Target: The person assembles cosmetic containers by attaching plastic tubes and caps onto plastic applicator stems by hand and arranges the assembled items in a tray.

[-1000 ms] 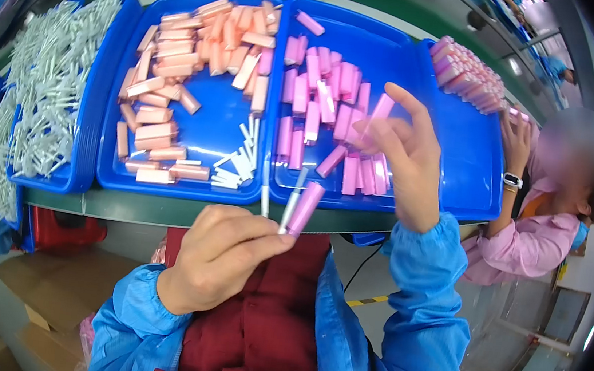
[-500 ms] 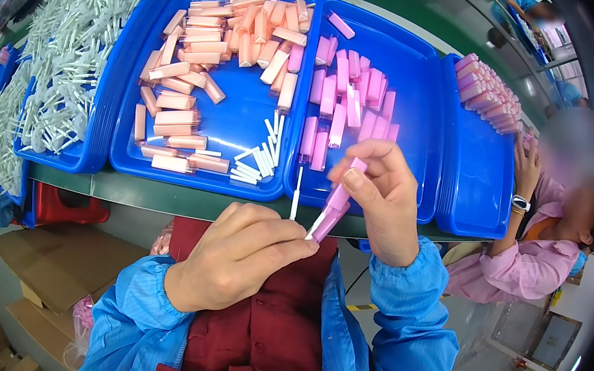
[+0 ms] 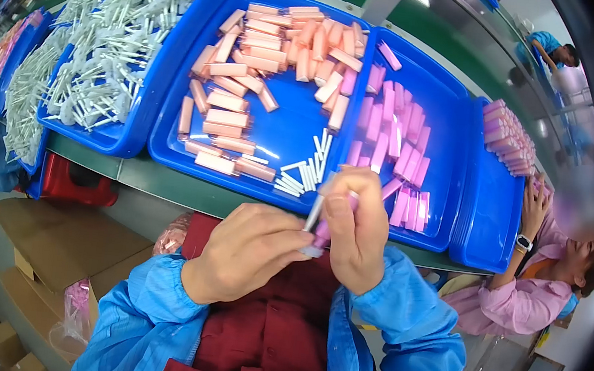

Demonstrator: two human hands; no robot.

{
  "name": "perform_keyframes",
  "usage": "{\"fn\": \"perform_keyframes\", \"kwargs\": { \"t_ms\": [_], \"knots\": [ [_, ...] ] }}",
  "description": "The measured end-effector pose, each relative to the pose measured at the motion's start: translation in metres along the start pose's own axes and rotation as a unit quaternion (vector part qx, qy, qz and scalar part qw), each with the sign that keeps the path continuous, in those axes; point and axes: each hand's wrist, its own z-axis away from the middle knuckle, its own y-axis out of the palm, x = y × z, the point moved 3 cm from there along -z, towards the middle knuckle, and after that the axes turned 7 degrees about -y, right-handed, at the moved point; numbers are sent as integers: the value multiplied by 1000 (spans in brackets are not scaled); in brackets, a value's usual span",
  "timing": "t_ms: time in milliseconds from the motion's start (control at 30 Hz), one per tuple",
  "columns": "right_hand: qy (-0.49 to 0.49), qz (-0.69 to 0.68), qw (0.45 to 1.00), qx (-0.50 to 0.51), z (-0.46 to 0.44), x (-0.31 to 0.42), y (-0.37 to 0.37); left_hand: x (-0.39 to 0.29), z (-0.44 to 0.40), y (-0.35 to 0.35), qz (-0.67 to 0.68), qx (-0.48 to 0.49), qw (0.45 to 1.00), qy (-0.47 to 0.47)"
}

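My left hand (image 3: 241, 254) is closed, its thumb and fingertips pinching the lower end of a small pink tube (image 3: 323, 234). A thin white stick (image 3: 314, 214) stands along the tube, between the two hands. My right hand (image 3: 357, 233) is curled shut around the tube's upper part, which its fingers mostly hide. Blur keeps me from telling whether the stick is in the tube or beside it. Past my right hand, a blue tray (image 3: 449, 166) holds many pink tubes (image 3: 406, 161). Short white sticks (image 3: 305, 174) lie in the corner of the tray with peach tubes (image 3: 228, 117).
The peach tubes' blue tray (image 3: 285, 129) stands ahead of me. White sticks with clear plastic parts (image 3: 119, 41) heap the left tray. At right, stacked blue trays (image 3: 487, 222) carry pink tubes, beside a person in a pink sleeve (image 3: 518, 306). Cardboard (image 3: 64, 239) lies lower left.
My view has turned, so the trays appear shifted and tilted. My right hand has come down and closer to my left, its fingers now curled. Several pink tubes now lie at the tray's near edge.
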Motion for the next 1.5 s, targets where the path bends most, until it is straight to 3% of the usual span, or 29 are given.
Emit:
{"fn": "perform_keyframes", "kwargs": {
  "t_ms": [33, 67, 100, 167, 267, 367, 533, 567, 600, 633, 733, 1000, 1100, 1300, 1500],
  "knots": [
    [-11, 0, 999, 47, -12, 2, 2, 4, 2, -5, -10, -23, 1000, -2],
    [-82, 58, 992, 79, -31, -1, 0, 8, 6, -12, -20, -45, 999, -6],
    [-87, 97, 988, 85, -51, -2, 3, 10, 9, -19, -29, -68, 997, -9],
    [-193, 214, 955, 74, -84, -17, 19, 12, 10, -27, -41, -79, 996, -31],
    [-170, 373, 899, 156, -106, -46, 54, 17, 17, -32, -50, -100, 993, -42],
    [-167, 445, 859, 191, -111, -55, 70, 22, 19, -38, -53, -105, 992, -48],
    [-19, 355, 882, 308, -109, -35, 39, 26, 18, -44, 0, -76, 994, -84],
    [71, 175, 950, 249, -105, -27, 28, 25, 16, -44, 20, -60, 995, -81],
    [159, -13, 971, 178, -96, -18, 20, 22, 15, -44, 39, -46, 995, -78],
    [242, -197, 945, 100, -85, -13, 14, 20, 14, -42, 63, -34, 994, -79],
    [280, -264, 921, 61, -61, 0, 4, 11, 8, -40, 93, 9, 992, -81],
    [269, -284, 920, -9, -31, -6, -10, 0, 5, -26, 104, 50, 991, -71],
    [256, -251, 933, 34, -24, -6, -13, -4, 2, -24, 99, 48, 992, -63],
    [267, -311, 912, -24, -18, -13, -23, -11, 1, -18, 94, 67, 991, -61],
    [224, -249, 941, 39, -4, -12, -29, -15, -4, -10, 86, 84, 991, -57]
  ]
}}
